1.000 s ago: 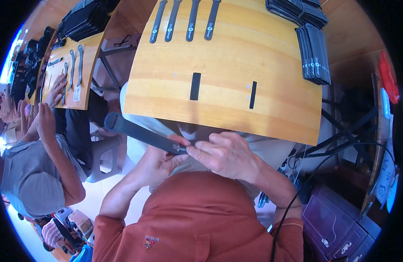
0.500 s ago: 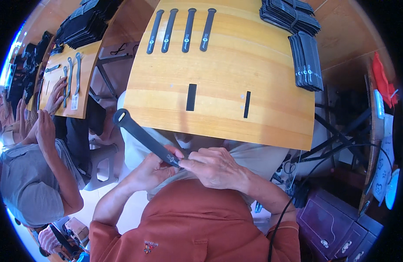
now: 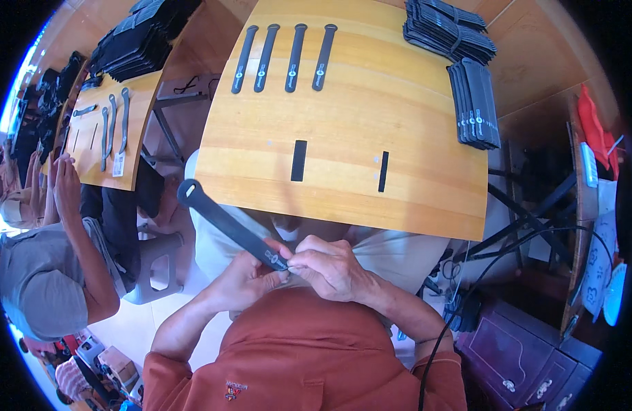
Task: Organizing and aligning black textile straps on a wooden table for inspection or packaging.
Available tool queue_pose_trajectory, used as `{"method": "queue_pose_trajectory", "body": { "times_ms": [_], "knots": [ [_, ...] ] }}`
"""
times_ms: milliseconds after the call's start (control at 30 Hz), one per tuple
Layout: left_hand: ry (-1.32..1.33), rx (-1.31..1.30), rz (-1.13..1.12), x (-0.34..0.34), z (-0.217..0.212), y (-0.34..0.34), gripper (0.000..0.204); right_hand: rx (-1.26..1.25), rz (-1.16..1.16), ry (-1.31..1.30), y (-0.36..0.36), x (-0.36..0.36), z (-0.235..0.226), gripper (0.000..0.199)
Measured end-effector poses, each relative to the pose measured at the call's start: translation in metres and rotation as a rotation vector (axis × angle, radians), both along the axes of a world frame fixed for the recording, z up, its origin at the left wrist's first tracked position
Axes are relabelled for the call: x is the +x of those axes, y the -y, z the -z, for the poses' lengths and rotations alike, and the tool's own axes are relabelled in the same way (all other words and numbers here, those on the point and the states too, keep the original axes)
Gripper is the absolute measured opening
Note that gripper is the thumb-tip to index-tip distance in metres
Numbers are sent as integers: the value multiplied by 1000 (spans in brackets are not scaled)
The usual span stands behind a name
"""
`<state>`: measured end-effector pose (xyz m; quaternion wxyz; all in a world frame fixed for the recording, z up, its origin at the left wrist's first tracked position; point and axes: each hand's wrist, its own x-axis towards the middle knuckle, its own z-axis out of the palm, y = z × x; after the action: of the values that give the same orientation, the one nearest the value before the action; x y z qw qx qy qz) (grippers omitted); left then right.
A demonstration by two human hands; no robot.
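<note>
A dark grey strap (image 3: 223,222) with a slotted round end hangs out to the upper left, over my lap and below the table's near edge. My left hand (image 3: 247,279) grips it close to its printed end, thumb and fingers closed round it. Pinched fingers of my right hand (image 3: 330,269) hold the very tip of that same end, which they partly hide. Both hands meet in front of my belly. On the wooden table (image 3: 343,120), several matching straps lie in a row at the far left, among them one strap (image 3: 293,61).
Two black strips (image 3: 299,162) (image 3: 383,172) lie on the near half of the table. A fanned stack of straps (image 3: 476,106) and a tied bundle (image 3: 447,31) sit at its right edge. A cable (image 3: 460,308) runs down my right side. Left, a co-worker (image 3: 49,281) sits at another table.
My right hand has drawn in slightly, its fingers bunched more tightly at the strap's tip. The view has shifted slightly. The co-worker's hand has left the straps on the other table.
</note>
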<state>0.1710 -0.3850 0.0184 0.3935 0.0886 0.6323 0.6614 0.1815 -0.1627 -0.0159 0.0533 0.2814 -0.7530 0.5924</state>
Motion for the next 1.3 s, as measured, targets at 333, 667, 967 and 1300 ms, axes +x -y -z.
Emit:
{"method": "queue_pose_trajectory", "body": {
  "times_ms": [333, 667, 967, 1300],
  "knots": [
    [-47, 25, 93, 10, 4, 11, 23, 55, -37, -146, -6, -9, -38, 8],
    [-12, 33, -75, 12, -12, -6, 14, 61, 17, -276, 16, 2, -28, 15],
    [111, -46, -126, 28, 3, 20, 12, -271, 836, 81, -96, -82, -72, 10],
    [288, -58, -231, 42, 11, 43, 10, -120, 1156, -490, -171, -170, -128, 19]
  ]
}}
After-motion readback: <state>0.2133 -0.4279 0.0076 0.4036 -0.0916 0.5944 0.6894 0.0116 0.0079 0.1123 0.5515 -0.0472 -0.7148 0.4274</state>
